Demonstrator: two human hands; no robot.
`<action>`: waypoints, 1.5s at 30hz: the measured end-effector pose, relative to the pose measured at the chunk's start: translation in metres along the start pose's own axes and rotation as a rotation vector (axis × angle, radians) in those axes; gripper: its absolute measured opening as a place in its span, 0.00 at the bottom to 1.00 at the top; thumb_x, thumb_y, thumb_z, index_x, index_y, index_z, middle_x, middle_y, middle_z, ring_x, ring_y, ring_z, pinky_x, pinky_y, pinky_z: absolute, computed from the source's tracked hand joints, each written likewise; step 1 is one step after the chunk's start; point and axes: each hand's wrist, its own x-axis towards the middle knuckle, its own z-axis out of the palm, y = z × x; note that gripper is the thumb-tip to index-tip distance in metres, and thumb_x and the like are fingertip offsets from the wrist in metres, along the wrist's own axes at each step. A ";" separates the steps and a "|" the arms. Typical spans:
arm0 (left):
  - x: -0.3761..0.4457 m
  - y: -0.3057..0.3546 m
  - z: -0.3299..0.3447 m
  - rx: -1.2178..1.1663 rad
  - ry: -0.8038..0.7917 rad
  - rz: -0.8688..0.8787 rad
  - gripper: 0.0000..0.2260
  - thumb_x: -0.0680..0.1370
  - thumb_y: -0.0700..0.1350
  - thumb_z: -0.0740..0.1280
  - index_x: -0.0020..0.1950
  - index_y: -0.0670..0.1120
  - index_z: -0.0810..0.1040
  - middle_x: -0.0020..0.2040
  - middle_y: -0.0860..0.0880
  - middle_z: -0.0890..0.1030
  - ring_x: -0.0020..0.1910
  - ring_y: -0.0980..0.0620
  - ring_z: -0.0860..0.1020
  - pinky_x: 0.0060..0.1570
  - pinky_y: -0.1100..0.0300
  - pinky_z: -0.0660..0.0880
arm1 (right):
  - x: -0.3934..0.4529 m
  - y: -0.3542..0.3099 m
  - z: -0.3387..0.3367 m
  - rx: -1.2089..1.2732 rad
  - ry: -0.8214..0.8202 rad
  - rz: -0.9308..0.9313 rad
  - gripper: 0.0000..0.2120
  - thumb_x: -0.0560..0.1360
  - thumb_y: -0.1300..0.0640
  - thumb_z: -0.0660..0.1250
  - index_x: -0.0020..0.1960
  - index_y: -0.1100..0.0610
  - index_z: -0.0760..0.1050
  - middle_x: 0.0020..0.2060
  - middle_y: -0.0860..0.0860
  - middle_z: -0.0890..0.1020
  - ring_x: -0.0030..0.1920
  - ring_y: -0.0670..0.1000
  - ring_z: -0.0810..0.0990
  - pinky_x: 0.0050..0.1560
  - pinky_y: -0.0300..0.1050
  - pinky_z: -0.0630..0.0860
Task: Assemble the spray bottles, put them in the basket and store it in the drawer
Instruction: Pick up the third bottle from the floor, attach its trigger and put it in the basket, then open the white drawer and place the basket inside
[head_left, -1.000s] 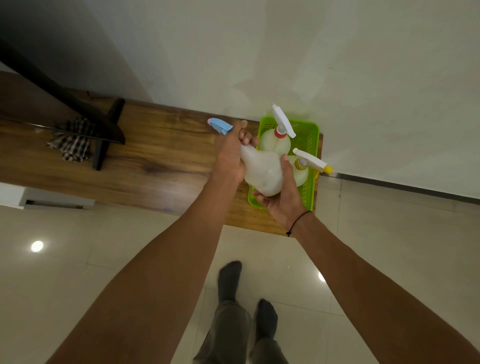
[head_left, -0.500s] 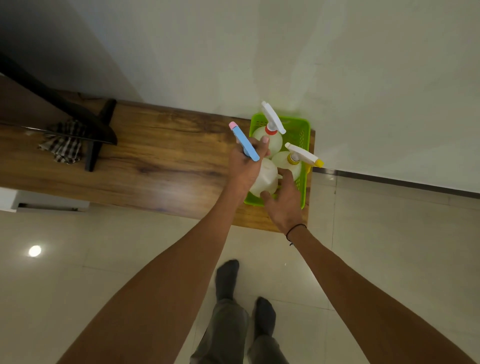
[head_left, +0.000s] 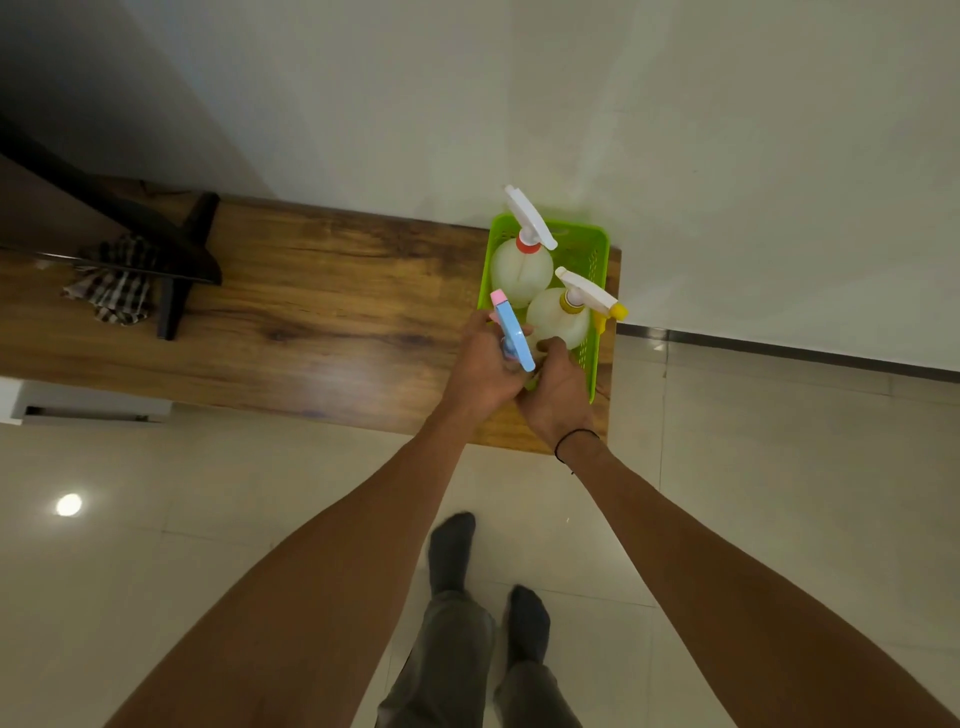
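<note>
A green plastic basket (head_left: 597, 249) sits at the right end of a wooden tabletop (head_left: 322, 312), against the wall. Two translucent spray bottles stand in it: one with a red collar (head_left: 522, 270) at the far end, one with a yellow collar and nozzle (head_left: 558, 319) just beside it. At the basket's near end both hands close around a third bottle, its blue trigger head (head_left: 511, 332) with a pink tip rising between them. The left hand (head_left: 485, 371) grips beneath the head; the right hand (head_left: 558, 395) curls round the body, which is mostly hidden. A checked cloth (head_left: 111, 286) lies far left by a black stand (head_left: 182, 260).
</note>
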 end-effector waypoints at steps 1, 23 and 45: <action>-0.002 -0.001 -0.003 0.040 -0.001 0.007 0.20 0.71 0.38 0.79 0.55 0.56 0.77 0.67 0.40 0.77 0.61 0.44 0.81 0.61 0.47 0.80 | 0.000 0.001 -0.001 0.001 -0.002 0.008 0.23 0.74 0.61 0.72 0.66 0.62 0.70 0.57 0.60 0.81 0.58 0.62 0.80 0.53 0.56 0.79; 0.040 -0.029 -0.032 0.284 -0.084 -0.176 0.18 0.82 0.40 0.65 0.72 0.42 0.74 0.59 0.37 0.82 0.59 0.37 0.80 0.52 0.52 0.74 | 0.028 0.026 -0.035 0.111 -0.064 0.357 0.33 0.78 0.71 0.58 0.79 0.51 0.55 0.61 0.62 0.76 0.57 0.69 0.79 0.36 0.54 0.83; -0.121 -0.055 -0.123 0.015 0.274 -0.293 0.23 0.81 0.37 0.66 0.76 0.45 0.70 0.62 0.40 0.82 0.59 0.37 0.81 0.55 0.40 0.81 | -0.041 -0.062 -0.002 -0.152 -0.274 -0.093 0.25 0.77 0.70 0.59 0.72 0.58 0.67 0.56 0.62 0.82 0.56 0.66 0.80 0.54 0.60 0.79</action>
